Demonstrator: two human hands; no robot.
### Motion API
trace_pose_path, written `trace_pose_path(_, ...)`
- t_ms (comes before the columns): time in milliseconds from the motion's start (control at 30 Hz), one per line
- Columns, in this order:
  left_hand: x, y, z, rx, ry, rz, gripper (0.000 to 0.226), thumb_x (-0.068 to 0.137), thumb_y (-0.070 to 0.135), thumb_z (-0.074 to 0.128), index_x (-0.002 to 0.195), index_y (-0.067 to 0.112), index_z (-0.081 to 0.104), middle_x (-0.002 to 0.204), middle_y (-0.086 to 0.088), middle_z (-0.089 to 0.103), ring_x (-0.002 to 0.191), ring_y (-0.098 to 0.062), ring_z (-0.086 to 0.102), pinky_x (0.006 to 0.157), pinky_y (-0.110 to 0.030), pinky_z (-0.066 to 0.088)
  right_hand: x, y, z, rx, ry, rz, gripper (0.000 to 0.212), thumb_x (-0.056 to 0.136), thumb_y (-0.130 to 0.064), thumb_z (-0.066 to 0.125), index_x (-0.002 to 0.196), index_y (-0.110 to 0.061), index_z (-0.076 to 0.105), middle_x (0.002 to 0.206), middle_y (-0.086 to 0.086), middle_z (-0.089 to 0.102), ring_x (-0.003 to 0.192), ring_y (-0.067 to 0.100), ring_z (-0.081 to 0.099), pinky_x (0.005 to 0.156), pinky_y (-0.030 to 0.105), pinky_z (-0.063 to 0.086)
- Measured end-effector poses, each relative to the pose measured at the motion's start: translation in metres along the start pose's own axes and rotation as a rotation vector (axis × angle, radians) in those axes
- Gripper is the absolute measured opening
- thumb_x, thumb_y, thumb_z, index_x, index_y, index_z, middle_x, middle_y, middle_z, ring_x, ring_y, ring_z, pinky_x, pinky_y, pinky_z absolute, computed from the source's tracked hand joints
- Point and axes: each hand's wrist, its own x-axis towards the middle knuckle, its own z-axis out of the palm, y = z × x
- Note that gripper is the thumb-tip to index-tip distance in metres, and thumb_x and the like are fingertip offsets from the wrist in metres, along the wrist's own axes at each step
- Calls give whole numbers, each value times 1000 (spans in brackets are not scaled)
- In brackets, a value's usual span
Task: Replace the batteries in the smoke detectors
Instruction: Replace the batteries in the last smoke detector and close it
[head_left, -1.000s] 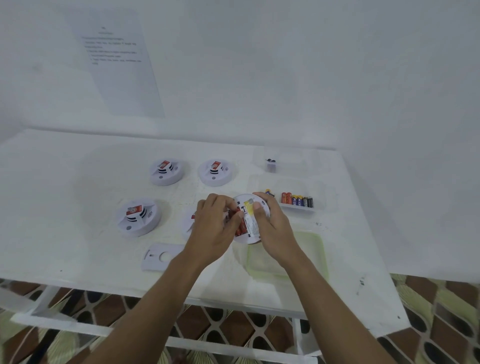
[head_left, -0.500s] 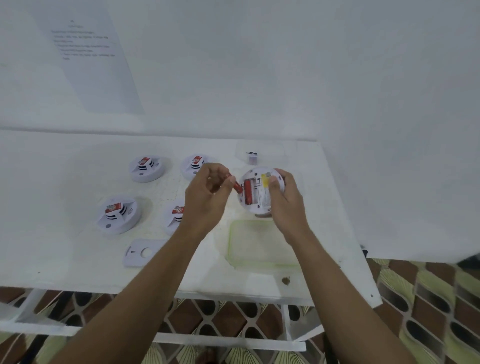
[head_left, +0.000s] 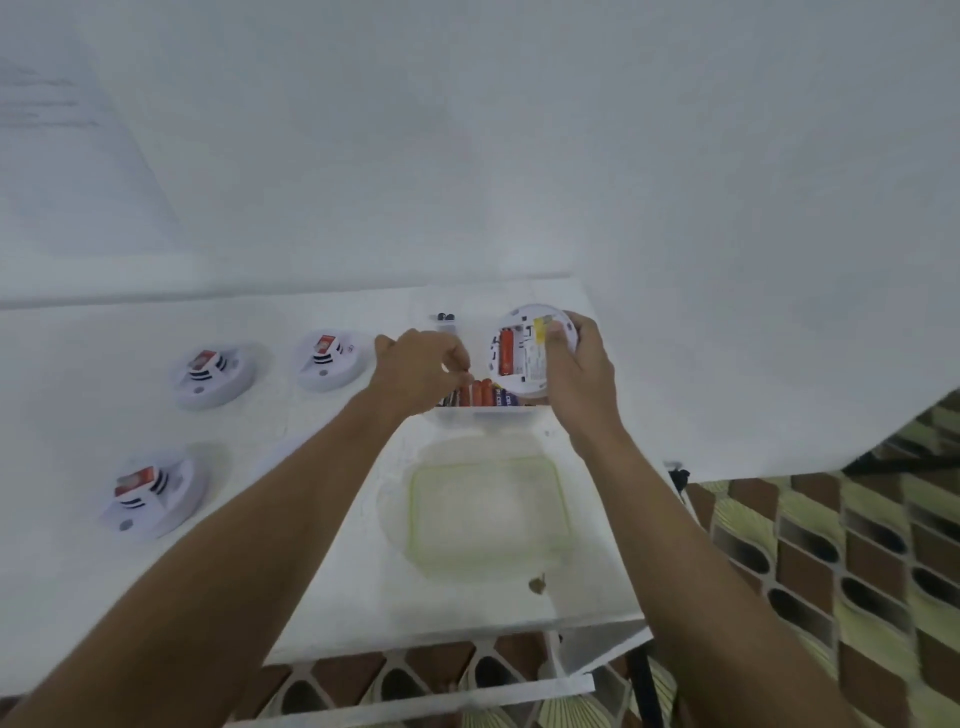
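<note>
My right hand (head_left: 579, 374) grips a white round smoke detector (head_left: 519, 358), raised above the table with its back facing me. One red battery (head_left: 506, 352) sits in its open compartment, next to a yellow label. My left hand (head_left: 418, 371) is just left of it, fingers pinched together and touching a row of red and dark batteries (head_left: 480, 393) in a clear tray (head_left: 483, 410). Whether those fingers hold a battery is hidden. Three more smoke detectors (head_left: 215, 374) (head_left: 330, 361) (head_left: 150, 493) lie on the white table.
A clear green-rimmed container (head_left: 488, 514) lies empty in front of the battery tray. A small clear box with dark batteries (head_left: 445, 318) stands by the wall. The table's right edge (head_left: 639, 457) and front edge (head_left: 457, 644) are close; patterned floor lies beyond.
My left hand has moved from the detector, where it held a red battery, down to the battery tray. The right hand has lifted the detector further back. The view swung right.
</note>
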Motion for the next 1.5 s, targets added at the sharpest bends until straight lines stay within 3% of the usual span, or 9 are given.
trace_pose_path(200, 27, -3, 2, 214, -180, 115, 15, 85, 40, 71, 94, 28, 69, 88, 15, 54, 88, -11, 55, 92, -36, 33, 15, 2, 0, -26, 3, 25, 23, 106, -33, 43, 126, -26, 51, 97, -19, 60, 87, -1, 62, 82, 42, 61)
trace_pose_path(433, 25, 8, -13, -368, 173, 304, 18, 86, 16, 68, 104, 20, 71, 103, 6, 62, 90, -7, 58, 80, -17, 47, 33, 4, 10, -74, 0, 4, 31, 106, -34, 42, 133, -21, 51, 102, -20, 60, 97, 4, 63, 85, 30, 57)
trace_pose_path(600, 22, 13, -9, -241, 154, 476, 33, 79, 12, 73, 113, 14, 74, 125, -4, 67, 103, -14, 66, 89, -18, 46, 40, 2, 19, -88, 4, -17, 31, 105, -38, 44, 131, -23, 52, 105, -17, 62, 99, 8, 65, 85, 34, 58)
trace_pose_path(700, 26, 11, -9, -228, 159, 511, 29, 79, 21, 64, 105, 15, 77, 105, -3, 75, 77, -11, 69, 75, -27, 57, 42, 0, 21, -123, -15, -39, 31, 106, -37, 43, 131, -22, 53, 108, -11, 64, 100, 9, 64, 82, 24, 54)
trace_pose_path(833, 32, 8, -10, -150, 144, 615, 23, 77, 24, 58, 85, 15, 77, 58, 5, 68, 38, -6, 36, 41, -23, 47, 47, -1, 20, -167, -46, -51, 27, 106, -34, 44, 127, -22, 56, 104, -16, 63, 97, 1, 62, 79, 25, 56)
trace_pose_path(1133, 42, -2, -7, -178, 125, 687, 36, 77, 31, 52, 88, 11, 79, 57, 3, 69, 33, -8, 42, 38, -16, 41, 53, -2, 19, -169, -63, -16, 26, 105, -33, 48, 127, -23, 58, 110, -8, 66, 106, 16, 66, 80, 45, 62)
trace_pose_path(1267, 42, -10, -7, -232, 138, 725, 38, 78, 33, 52, 94, 13, 79, 69, 3, 75, 36, -2, 35, 44, 3, 25, 51, 4, 20, -160, -51, 2, 27, 104, -36, 49, 126, -23, 58, 112, -6, 67, 105, 17, 67, 82, 49, 61)
trace_pose_path(1400, 43, -17, -9, -254, 36, 731, 44, 81, 50, 57, 104, 18, 77, 64, 5, 73, 36, -7, 42, 46, -11, 39, 45, 11, 21, -164, -49, 2, 29, 105, -36, 47, 128, -21, 57, 112, -5, 67, 103, 17, 68, 76, 45, 63)
trace_pose_path(1500, 43, -17, -16, -217, -92, 646, 52, 75, 54, 74, 114, 18, 73, 93, -1, 77, 71, -13, 71, 67, -32, 58, 41, 13, 21, -167, -36, -6, 28, 105, -37, 46, 126, -22, 57, 108, -13, 66, 98, 3, 65, 79, 29, 59)
